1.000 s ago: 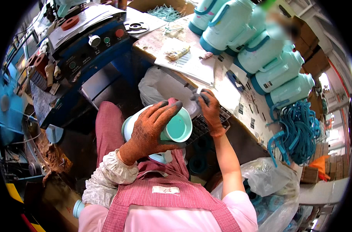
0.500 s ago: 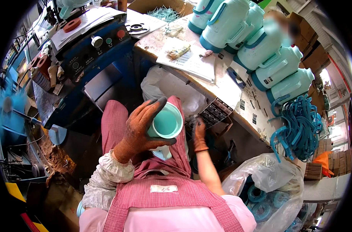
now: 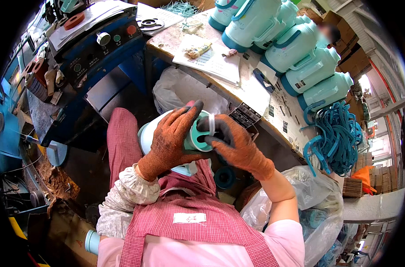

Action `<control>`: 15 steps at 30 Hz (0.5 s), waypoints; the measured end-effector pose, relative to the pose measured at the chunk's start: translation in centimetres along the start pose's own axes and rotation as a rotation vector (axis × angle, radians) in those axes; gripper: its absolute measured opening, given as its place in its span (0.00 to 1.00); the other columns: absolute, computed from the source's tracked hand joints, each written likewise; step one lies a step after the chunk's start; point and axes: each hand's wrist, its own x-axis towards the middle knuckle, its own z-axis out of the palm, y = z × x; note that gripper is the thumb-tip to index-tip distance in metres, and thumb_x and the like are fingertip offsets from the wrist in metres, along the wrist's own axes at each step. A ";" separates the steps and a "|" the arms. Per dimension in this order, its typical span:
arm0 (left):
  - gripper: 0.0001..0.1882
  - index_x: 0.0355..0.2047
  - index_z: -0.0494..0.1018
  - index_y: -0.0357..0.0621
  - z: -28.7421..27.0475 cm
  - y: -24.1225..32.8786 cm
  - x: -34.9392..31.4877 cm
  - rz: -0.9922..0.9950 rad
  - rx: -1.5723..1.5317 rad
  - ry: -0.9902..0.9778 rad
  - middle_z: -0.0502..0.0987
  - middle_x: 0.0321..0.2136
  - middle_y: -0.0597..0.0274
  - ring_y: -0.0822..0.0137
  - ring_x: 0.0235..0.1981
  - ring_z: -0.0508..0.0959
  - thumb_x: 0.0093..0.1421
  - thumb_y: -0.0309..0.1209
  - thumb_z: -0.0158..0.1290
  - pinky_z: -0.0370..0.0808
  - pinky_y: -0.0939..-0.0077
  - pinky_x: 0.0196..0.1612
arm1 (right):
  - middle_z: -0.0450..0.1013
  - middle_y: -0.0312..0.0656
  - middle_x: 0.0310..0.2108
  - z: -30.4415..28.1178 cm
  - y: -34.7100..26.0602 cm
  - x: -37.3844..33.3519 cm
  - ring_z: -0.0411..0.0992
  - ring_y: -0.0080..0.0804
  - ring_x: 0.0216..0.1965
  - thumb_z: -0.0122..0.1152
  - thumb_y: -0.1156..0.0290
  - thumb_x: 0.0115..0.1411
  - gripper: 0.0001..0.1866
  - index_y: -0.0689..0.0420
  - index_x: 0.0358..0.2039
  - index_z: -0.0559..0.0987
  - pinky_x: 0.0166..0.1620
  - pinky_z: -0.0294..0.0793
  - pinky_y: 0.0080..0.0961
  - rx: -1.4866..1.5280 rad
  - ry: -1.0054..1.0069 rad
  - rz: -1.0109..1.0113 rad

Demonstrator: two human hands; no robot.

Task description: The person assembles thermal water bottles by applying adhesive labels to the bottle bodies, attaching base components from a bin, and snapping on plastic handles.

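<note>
Bright glare far right, dim shadow left of centre; curved edges, black corners

One held container (image 3: 149, 135), perhaps six tabletop jugs (image 3: 295, 46)

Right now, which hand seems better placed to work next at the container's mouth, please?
Probably the right hand: it holds a pale ring at the mouth, while the left hand grips the container.

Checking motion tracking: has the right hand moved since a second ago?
Yes. The right hand has moved away from the table, toward the apron.
</note>
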 end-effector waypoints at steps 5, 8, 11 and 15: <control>0.51 0.54 0.61 0.36 -0.3 0.5 -0.2 0.005 -0.085 0.004 0.70 0.50 0.50 0.53 0.48 0.72 0.30 0.46 0.69 0.66 0.58 0.52 | 0.68 0.51 0.36 1.1 -1.0 0.3 0.71 0.49 0.37 0.55 0.77 0.49 0.15 0.63 0.40 0.69 0.39 0.73 0.33 -0.501 -0.280 -0.164; 0.52 0.55 0.61 0.36 -0.2 0.6 -0.4 0.029 -0.068 0.012 0.69 0.50 0.50 0.52 0.48 0.72 0.30 0.47 0.69 0.66 0.58 0.52 | 0.69 0.49 0.36 1.7 -1.1 0.8 0.71 0.46 0.37 0.54 0.75 0.49 0.14 0.62 0.38 0.70 0.38 0.74 0.33 -0.607 -0.324 -0.163; 0.51 0.53 0.62 0.36 -0.6 0.5 -0.2 0.029 -0.049 -0.006 0.70 0.49 0.49 0.52 0.48 0.72 0.30 0.47 0.69 0.66 0.59 0.52 | 0.69 0.47 0.37 2.0 -0.6 0.7 0.72 0.44 0.38 0.54 0.74 0.49 0.14 0.60 0.39 0.71 0.39 0.74 0.31 -0.664 -0.231 -0.231; 0.46 0.52 0.65 0.43 -2.3 -0.6 0.5 0.109 -0.088 -0.248 0.72 0.47 0.57 0.56 0.49 0.71 0.31 0.46 0.67 0.65 0.61 0.53 | 0.70 0.48 0.37 1.7 -0.5 0.4 0.72 0.42 0.38 0.54 0.72 0.49 0.14 0.59 0.38 0.71 0.36 0.75 0.31 -0.713 -0.406 -0.167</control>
